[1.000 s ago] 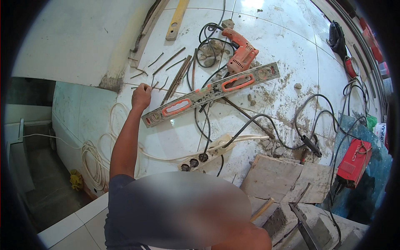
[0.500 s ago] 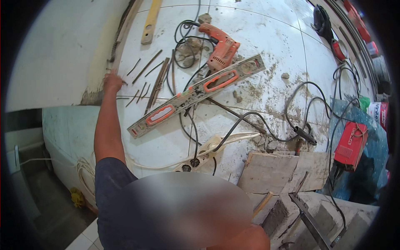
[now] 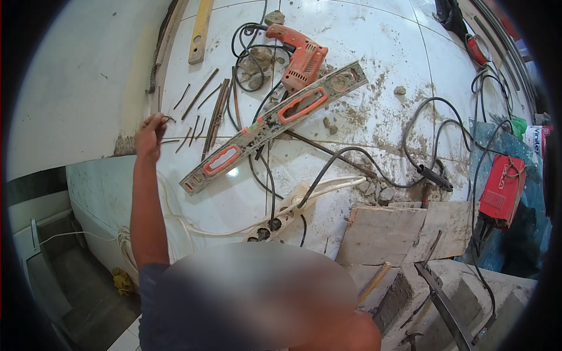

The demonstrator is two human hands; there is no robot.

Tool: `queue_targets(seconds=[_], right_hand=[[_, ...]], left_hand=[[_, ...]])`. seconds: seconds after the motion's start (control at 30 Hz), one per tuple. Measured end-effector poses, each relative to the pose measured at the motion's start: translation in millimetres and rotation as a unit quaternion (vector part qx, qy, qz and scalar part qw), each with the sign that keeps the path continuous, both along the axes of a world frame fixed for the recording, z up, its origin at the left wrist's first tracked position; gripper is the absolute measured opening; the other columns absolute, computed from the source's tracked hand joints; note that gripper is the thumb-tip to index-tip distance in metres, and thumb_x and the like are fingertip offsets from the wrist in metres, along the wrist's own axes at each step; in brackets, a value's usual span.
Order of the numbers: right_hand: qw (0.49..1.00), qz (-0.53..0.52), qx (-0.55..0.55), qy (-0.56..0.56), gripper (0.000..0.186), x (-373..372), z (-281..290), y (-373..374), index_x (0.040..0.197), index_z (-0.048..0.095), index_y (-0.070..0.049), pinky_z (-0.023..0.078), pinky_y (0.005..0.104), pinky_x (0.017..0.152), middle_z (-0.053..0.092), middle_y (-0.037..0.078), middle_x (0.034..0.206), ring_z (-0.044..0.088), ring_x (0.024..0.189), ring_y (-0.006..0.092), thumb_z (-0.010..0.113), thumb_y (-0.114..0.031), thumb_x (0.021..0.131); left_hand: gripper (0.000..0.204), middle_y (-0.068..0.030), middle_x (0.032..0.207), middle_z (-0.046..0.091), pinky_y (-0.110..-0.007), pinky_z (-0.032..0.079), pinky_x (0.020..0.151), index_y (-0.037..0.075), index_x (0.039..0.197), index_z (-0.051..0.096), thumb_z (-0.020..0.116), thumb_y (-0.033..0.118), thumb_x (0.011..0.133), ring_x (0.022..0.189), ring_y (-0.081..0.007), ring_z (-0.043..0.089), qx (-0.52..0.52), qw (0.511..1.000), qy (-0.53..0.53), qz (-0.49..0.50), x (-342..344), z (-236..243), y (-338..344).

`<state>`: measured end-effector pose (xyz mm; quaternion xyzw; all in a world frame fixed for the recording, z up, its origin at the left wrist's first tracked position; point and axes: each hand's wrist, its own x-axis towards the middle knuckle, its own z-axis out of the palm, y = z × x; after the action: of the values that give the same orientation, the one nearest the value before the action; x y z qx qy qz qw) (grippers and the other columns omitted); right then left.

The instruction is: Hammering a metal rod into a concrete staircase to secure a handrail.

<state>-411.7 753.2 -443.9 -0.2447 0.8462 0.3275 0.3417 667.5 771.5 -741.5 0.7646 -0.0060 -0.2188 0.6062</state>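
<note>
My left hand (image 3: 149,136) reaches out over a white tiled floor (image 3: 363,64) at the left, its fingers pinched on a thin rusty nail (image 3: 168,120). Several more rusty nails and rods (image 3: 202,93) lie scattered just beyond the hand. Immediately to its right a long grey spirit level (image 3: 275,120) with orange grips lies diagonally. My right hand is not in view. A blurred area covers the lower middle of the picture.
An orange power drill (image 3: 301,55) with a black cord lies beyond the level. A white power strip (image 3: 281,216), a black cable with a clamp (image 3: 436,175), a red welding box (image 3: 503,190), boards (image 3: 386,234) and concrete blocks (image 3: 421,286) are to the right. A yellow bar (image 3: 200,29) lies at the top.
My left hand has moved left from the end of the spirit level to the scattered nails by the wall edge and has closed its fingers on one. The view has shifted.
</note>
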Motion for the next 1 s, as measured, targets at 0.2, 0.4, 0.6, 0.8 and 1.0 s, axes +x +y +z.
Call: queue_targets(seconds=[0.2,0.4,0.6,0.8,1.0], right_hand=[[1.0,0.009,-0.008,-0.007,0.04,-30,0,3,0.124,0.067,0.002,0.04,0.034,0.05,0.063,0.007,0.071,0.05,0.054,0.0143,0.058,-0.029,0.101],[0.996,0.061,-0.023,-0.054,0.031,-39,-14,7,0.111,0.069,0.006,0.039,0.0356,0.046,0.057,0.007,0.064,0.048,0.049,0.017,0.062,-0.021,0.095],[0.989,0.144,0.007,0.011,0.03,-8,-10,0,0.117,0.07,0.0,0.04,0.037,0.05,0.06,0.008,0.068,0.05,0.052,0.019,0.06,-0.017,0.095],[0.988,0.143,0.002,0.06,0.036,-18,-14,12,0.113,0.073,-0.004,0.046,0.0416,0.072,0.067,0.018,0.089,0.059,0.078,0.0311,0.068,-0.029,0.087],[0.984,0.16,-0.018,0.081,0.042,-43,-18,36,0.101,0.078,-0.003,0.052,0.0498,0.095,0.071,0.027,0.103,0.067,0.104,0.0447,0.075,-0.036,0.076]], left_hand=[[0.045,-0.0007,0.104,0.069,-0.031,0.054,0.081,0.007,0.146,0.052,0.06,0.02,0.104,0.091,-0.0135,0.066,-0.234,0.912,0.28,-0.188,-226,62,-74],[0.035,-0.0073,0.106,0.072,-0.032,0.055,0.08,0.002,0.137,0.058,0.058,0.014,0.105,0.091,-0.0165,0.068,-0.342,0.803,0.379,-0.307,-314,54,-102],[0.036,-0.0102,0.105,0.072,-0.031,0.054,0.08,-0.001,0.136,0.057,0.062,0.01,0.102,0.089,-0.0171,0.069,-0.372,0.746,0.409,-0.37,-360,60,-125],[0.044,-0.0118,0.1,0.071,-0.034,0.054,0.081,-0.001,0.14,0.052,0.063,0.008,0.099,0.087,-0.0197,0.068,-0.335,0.756,0.378,-0.417,-379,68,-138],[0.05,-0.0135,0.102,0.071,-0.034,0.054,0.083,-0.002,0.145,0.047,0.063,0.01,0.099,0.089,-0.021,0.068,-0.312,0.747,0.335,-0.482,-408,72,-151]])
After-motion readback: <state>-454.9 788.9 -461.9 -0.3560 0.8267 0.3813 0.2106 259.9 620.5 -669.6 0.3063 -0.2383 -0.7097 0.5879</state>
